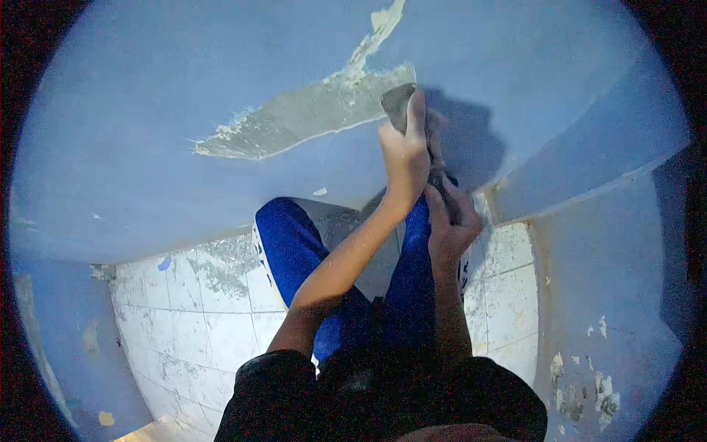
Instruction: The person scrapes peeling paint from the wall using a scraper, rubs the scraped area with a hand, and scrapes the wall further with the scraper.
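A dark, flat-bladed scraper (398, 102) is against the blue wall, its wide end at the right part of a bare grey patch (309, 112). My left hand (409, 151) is closed around the tool just behind the blade, one finger stretched along its edge. Lower down, my right hand (453, 221) is closed on the scraper's dark handle, which the fingers mostly hide. Ragged pale paint edges border the patch, and a narrow bare strip (374, 38) runs upward from it.
My bent knees in blue trousers (291, 228) are close below the wall. White floor tiles (221, 324), with grey dust and a blue paint flake (164, 263), lie beneath me. A side wall (611, 295) on the right has peeling spots; another blue surface (66, 331) stands left.
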Demonstrator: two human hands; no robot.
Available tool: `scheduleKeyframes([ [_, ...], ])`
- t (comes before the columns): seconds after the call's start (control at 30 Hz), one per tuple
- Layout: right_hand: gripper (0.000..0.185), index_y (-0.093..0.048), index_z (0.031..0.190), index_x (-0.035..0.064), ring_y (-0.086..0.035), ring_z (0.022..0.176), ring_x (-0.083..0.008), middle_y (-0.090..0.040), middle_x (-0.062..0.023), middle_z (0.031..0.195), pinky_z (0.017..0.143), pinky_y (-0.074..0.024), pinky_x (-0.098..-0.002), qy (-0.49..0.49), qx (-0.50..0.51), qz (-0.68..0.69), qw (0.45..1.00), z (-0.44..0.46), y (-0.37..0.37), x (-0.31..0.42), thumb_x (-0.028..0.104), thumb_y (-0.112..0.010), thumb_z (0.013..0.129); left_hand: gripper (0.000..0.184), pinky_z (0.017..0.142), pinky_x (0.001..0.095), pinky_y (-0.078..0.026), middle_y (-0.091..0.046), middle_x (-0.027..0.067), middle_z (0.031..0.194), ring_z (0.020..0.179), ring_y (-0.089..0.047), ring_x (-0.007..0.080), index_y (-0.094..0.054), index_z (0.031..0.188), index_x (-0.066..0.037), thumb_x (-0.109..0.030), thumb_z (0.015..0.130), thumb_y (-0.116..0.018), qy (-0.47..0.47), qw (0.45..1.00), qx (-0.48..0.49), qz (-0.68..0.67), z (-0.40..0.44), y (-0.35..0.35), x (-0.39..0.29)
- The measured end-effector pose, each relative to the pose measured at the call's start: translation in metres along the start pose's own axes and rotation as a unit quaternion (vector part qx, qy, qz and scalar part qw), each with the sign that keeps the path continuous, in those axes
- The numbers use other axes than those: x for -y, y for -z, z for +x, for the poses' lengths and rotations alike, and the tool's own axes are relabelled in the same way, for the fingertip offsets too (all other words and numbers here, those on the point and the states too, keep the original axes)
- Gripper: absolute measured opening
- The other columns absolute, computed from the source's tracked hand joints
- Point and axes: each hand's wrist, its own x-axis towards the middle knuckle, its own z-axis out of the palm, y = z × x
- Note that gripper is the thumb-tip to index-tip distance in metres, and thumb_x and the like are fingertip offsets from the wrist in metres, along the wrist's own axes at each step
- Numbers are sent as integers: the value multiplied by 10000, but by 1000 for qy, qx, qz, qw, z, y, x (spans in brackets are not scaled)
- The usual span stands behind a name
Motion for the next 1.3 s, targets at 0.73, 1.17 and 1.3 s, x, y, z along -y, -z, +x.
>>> scheduleKeyframes([
  [0.73,271,-670,1048,-21,-601,807,-125,-675,-102,931,728,-484,-254,-1,26,-76,997,-4,12,-3,44,-721,790,464,363,251,-328,-441,6,472,359,-393,87,-581,686,-16,-365,968,-463,96,994,-25,-41,-11,-2,-1],
  [1.17,253,-661,1036,-54,-615,862,-140,-677,-128,950,792,-489,-281,-38,11,-46,998,7,5,2,40,-700,804,486,382,255,-332,-470,15,522,399,-423,95,-562,690,-9,-411,953,-494,-168,986,15,14,11,-1,19],
  [1.3,250,-663,1035,-50,-617,867,-139,-679,-128,951,800,-487,-275,15,13,-62,998,0,6,-3,44,-699,806,474,436,263,-372,-519,27,617,476,-460,100,-569,749,27,-397,952,-504,38,999,21,-24,-9,1,0],
])
